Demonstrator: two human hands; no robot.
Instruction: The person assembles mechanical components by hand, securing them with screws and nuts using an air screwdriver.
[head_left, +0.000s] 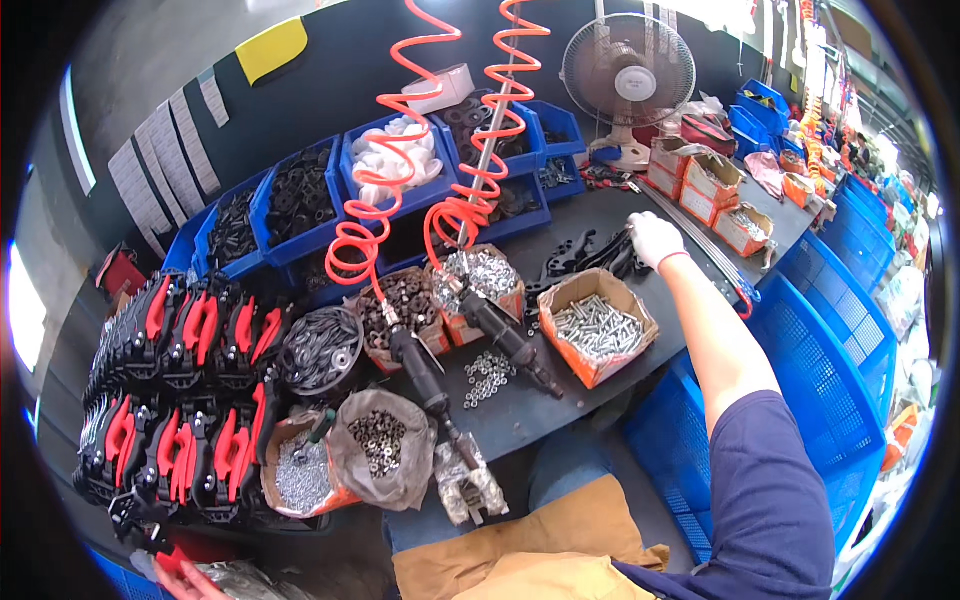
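My right hand [656,241], in a white glove, reaches across the bench to the pile of black curved parts [572,262]. Its fingers are closed at the pile's right end, on one of the black parts as far as shows. At the lower left rim my left hand [188,582] is partly cut off, its bare fingers against a red handle [176,556] below a black clamp body [138,515]. Closest to the right hand is an open carton of silver bolts [600,328]. Two pneumatic screwdrivers [418,368] [500,333] hang on coiled orange hoses.
Stacked red-and-black clamps [180,440] fill the left side. Bags and cartons of nuts [378,440], small pins [302,478] and washers surround the drivers. Blue bins [300,200] line the back, beside a fan [630,80]. Blue crates [800,390] stand at the right.
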